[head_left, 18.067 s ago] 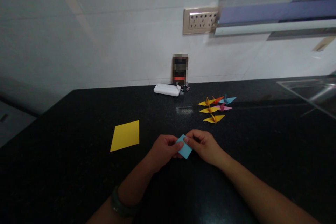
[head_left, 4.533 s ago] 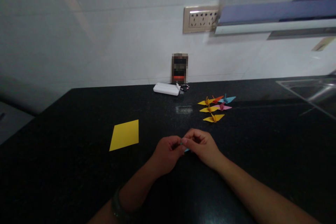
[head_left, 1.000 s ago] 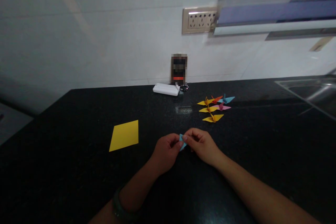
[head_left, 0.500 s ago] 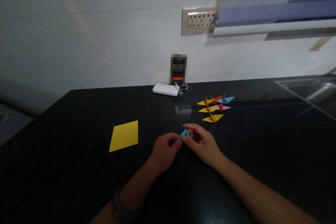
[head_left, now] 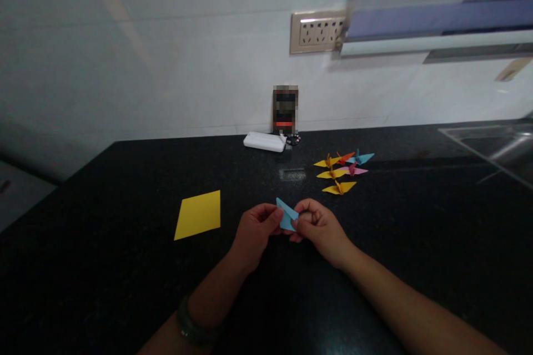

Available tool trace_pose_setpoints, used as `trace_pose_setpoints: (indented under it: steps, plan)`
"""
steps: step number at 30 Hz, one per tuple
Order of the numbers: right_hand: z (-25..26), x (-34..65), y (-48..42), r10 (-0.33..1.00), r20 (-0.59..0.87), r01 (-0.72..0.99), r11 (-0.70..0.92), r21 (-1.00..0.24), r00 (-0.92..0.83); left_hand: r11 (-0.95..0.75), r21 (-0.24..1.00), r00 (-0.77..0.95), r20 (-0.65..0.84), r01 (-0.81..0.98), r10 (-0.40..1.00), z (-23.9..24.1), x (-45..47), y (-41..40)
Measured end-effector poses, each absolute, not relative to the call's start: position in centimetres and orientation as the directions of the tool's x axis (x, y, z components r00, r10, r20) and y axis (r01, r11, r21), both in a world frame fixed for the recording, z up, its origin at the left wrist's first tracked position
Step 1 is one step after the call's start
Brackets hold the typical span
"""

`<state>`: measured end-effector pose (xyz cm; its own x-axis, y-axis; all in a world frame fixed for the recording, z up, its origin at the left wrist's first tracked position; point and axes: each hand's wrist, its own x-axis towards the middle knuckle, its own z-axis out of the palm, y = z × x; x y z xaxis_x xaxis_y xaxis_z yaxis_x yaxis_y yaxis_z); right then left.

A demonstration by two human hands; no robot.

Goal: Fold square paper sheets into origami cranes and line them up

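Observation:
Between my two hands is a folded piece of light blue origami paper (head_left: 287, 219), with a pointed corner rising at its upper left. My left hand (head_left: 257, 231) pinches its left edge between thumb and fingers. On the opposite side, my right hand (head_left: 322, 230) grips the right edge, its fingertips partly hidden behind the paper. A flat yellow paper sheet (head_left: 197, 215) lies to the left of my hands. Beyond my right hand, several folded paper cranes (head_left: 339, 187) in yellow, orange, pink and blue stand grouped together.
The dark countertop (head_left: 125, 288) runs back to a pale wall. Against it sit a white power bank (head_left: 264, 142) with a beaded strap and a small pixelated upright item (head_left: 285, 109). A sink (head_left: 495, 147) is at the far right, a socket panel (head_left: 316, 32) above.
The blue paper has been turned and raised a little, showing a larger folded face. Both hands have shifted their grip to its left and right sides.

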<state>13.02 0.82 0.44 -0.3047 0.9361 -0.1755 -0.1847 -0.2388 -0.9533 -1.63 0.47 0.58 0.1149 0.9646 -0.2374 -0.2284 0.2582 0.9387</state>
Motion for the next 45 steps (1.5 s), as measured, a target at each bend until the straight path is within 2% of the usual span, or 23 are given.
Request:
trace_pose_setpoints:
  steps: [3,7,12,15,18,24,31,45]
  plan:
    - [0.26,12.95,0.88,0.948,-0.167,-0.191,-0.223,-0.956,-0.271,0.271,0.947,0.173,-0.242,-0.171,0.955,0.98,-1.51,0.28]
    - [-0.14,12.86,0.85,0.955,-0.122,-0.128,-0.161,-0.979,-0.271,0.239,0.965,0.160,-0.221,-0.106,0.962,1.05,-1.55,0.28]
    - [-0.35,13.19,0.74,0.988,0.097,0.159,0.116,-0.980,-0.121,0.192,0.981,0.152,-0.194,0.032,0.969,0.55,-1.70,0.48]
    - [-0.19,13.34,0.71,0.990,0.117,0.255,0.134,-0.958,-0.080,0.190,0.981,0.189,-0.182,-0.026,0.965,0.52,-1.52,0.46]
    - [0.02,13.17,0.61,0.995,0.070,0.204,0.082,-0.975,-0.065,0.210,0.973,0.205,-0.187,-0.098,0.961,0.75,-1.30,0.36]
    - [0.23,12.87,0.50,0.988,-0.007,0.110,0.011,-0.994,-0.154,0.223,0.974,0.189,-0.212,-0.042,0.959,1.04,-1.44,0.26]
    - [0.22,13.29,0.84,0.982,0.011,0.075,0.026,-0.997,-0.191,0.216,0.976,0.151,-0.217,0.026,0.964,1.15,-1.45,0.34]
    - [0.13,13.52,1.06,0.980,0.020,0.059,0.032,-0.998,-0.200,0.274,0.961,0.232,-0.261,-0.028,0.937,0.95,-1.55,0.33]
